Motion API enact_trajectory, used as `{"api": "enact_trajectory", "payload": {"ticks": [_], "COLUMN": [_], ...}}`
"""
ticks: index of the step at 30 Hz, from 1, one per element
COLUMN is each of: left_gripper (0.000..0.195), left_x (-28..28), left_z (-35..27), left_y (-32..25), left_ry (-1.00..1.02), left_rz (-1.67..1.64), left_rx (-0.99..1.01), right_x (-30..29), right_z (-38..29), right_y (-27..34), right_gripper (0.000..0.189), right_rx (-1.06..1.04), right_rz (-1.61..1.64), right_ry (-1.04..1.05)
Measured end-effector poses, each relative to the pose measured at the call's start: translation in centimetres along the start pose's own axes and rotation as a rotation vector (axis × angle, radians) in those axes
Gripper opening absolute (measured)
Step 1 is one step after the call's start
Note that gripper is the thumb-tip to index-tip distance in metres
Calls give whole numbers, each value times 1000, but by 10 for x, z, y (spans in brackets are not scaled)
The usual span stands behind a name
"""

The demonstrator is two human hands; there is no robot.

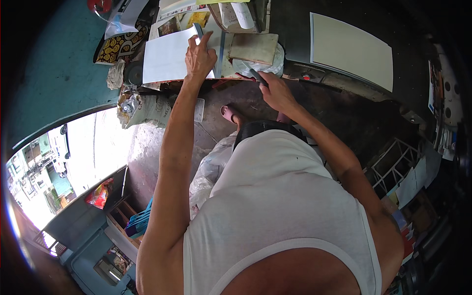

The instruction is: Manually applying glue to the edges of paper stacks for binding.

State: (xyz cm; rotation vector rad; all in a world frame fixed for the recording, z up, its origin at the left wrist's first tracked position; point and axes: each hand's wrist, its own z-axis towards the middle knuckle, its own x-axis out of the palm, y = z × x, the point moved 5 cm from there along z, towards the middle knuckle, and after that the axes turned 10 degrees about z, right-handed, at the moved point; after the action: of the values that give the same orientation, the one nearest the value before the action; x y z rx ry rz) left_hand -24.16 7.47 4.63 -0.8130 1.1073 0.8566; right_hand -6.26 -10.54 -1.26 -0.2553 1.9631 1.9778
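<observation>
My left hand lies over the right edge of a white paper-covered board, fingers spread around a grey-blue strip along that edge. I see no grip on it, though the palm side is hidden. In my right hand is a knife-like tool with a dark handle, its thin tip pointing up and left. Just beyond the tip, a worn beige board rests on a round white pad or bundle. A second grey-blue strip runs between the white board and the pad.
Large cream sheets lie on the dark table at right. A container with paper rolls stands at the back. Left are a smiley-patterned bag and a dark round object. Plastic bags sit beside my legs.
</observation>
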Motion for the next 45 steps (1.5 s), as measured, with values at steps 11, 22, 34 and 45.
{"api": "enact_trajectory", "payload": {"ticks": [11, 22, 34, 45], "left_gripper": [22, 22, 48, 67], "left_x": [-24, -22, -13, -3], "left_z": [-2, -6, -6, -22], "left_y": [7, 11, 76, 131], "left_ry": [66, 53, 423, 437], "left_rz": [152, 198, 235, 193], "left_rx": [49, 130, 349, 478], "right_x": [45, 72, 78, 86], "right_z": [42, 62, 72, 33], "right_y": [14, -5, -10, 7], "right_gripper": [35, 27, 30, 34], "right_rx": [9, 99, 143, 273], "right_rz": [131, 128, 278, 307], "right_ry": [89, 273, 486, 280]}}
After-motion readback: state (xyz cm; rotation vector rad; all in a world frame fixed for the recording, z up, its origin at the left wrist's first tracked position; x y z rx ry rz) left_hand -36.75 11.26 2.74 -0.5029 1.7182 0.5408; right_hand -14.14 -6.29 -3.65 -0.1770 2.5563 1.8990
